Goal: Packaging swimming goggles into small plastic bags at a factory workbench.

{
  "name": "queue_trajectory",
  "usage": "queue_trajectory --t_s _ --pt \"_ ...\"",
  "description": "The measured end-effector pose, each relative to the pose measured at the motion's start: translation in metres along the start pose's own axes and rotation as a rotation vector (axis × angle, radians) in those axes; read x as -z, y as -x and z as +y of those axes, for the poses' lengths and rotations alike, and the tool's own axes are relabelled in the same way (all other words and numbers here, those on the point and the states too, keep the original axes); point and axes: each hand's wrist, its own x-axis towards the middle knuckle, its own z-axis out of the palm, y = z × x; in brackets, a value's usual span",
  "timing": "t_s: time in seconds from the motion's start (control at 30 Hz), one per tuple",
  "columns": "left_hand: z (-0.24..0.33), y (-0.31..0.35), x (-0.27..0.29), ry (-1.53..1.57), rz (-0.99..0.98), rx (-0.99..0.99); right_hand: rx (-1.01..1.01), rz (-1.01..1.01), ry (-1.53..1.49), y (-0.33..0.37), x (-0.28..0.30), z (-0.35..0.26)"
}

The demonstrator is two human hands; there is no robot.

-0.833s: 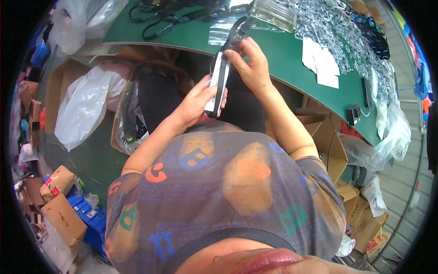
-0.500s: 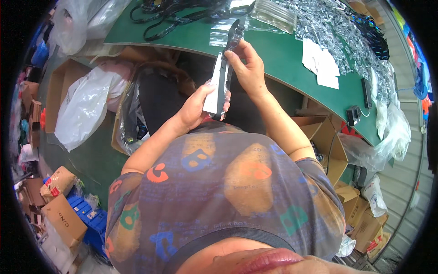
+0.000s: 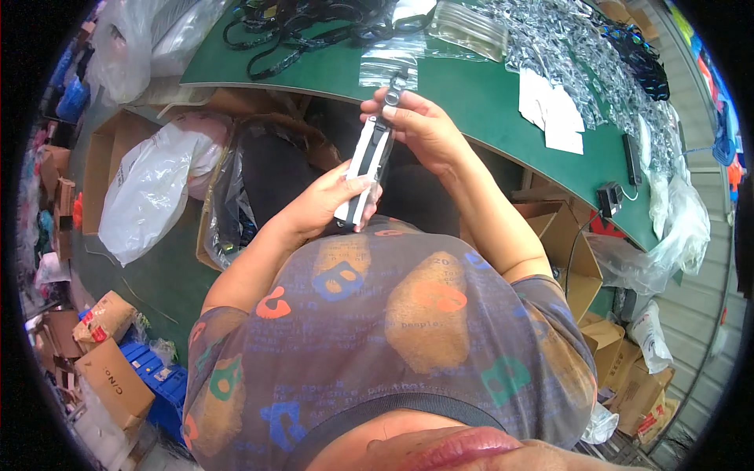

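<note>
My left hand (image 3: 320, 202) grips the lower end of a black strap (image 3: 367, 161) laid lengthwise along a narrow white card (image 3: 362, 145). Its thumb presses on the front, and its fingers curl behind. At the upper end, the thumb and fingers of my right hand (image 3: 430, 132) pinch the strap just below a dark clip with a ring (image 3: 393, 96). The bundle is held tilted in front of my body, near the table's edge. Parts of the strap behind the card and fingers are hidden.
The green table (image 3: 471, 94) carries dark straps (image 3: 294, 31), clear plastic bags (image 3: 469, 30), white cards (image 3: 552, 114) and a heap of small clear packets (image 3: 565, 55). An open carton (image 3: 206, 212) and a white plastic bag (image 3: 145, 188) stand left; another carton (image 3: 577, 263) stands right.
Both hands and the bundle have come down toward my body. The bundle has turned, showing the black strap between white edges. More right-hand fingers now surround its upper end.
</note>
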Motion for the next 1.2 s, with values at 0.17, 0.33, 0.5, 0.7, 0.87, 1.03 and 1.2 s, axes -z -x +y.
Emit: queue_trajectory --t_s 0.17,0.33,0.5,0.7,0.87,1.03,1.2 --pt "-0.002 0.008 0.023 0.4 -0.032 0.135 0.835 -0.141 1.583 0.017 -0.009 0.004" --pt "-0.001 0.015 0.025 0.504 -0.073 0.197 0.885 -0.32 1.943 0.038 -0.029 -0.01" --pt "0.0 0.014 0.02 0.4 0.011 0.176 0.88 -0.327 1.958 0.037 -0.028 -0.014" --pt "-0.003 0.017 0.031 0.344 -0.07 0.19 0.665 -0.5 1.755 0.04 -0.021 -0.03" --pt "0.003 0.016 0.022 0.288 -0.105 0.309 0.751 -0.6 1.737 0.045 -0.033 0.001" --pt "0.005 0.007 0.033 0.154 -0.14 0.323 0.514 -0.528 1.541 0.04 -0.019 0.022" --pt "-0.006 0.003 0.049 -0.474 0.049 -0.227 0.227 -0.416 1.189 0.045 0.003 0.036"
